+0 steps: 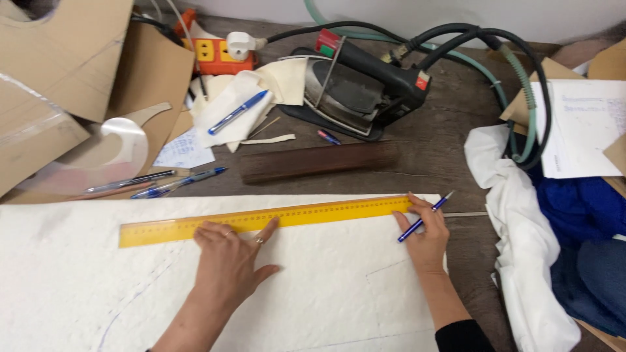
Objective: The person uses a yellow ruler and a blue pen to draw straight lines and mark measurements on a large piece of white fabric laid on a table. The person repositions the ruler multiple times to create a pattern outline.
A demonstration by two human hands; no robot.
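White felt sheet [313,287] covers the near table, faint blue lines drawn on it. Left hand [228,257], fingers spread flat, pins the yellow ruler [195,226] on the sheet; right hand [427,234] holds a blue pen [424,218] at the ruler's right end. Beyond: dark wood table [443,140], wooden block [319,161], iron [358,88] with hoses, cardboard left, white cloth [521,221] right, pale wall behind.

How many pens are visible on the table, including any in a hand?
5: one in the right hand, one on the white cloth, one near the iron, two at the left. More may be hidden.
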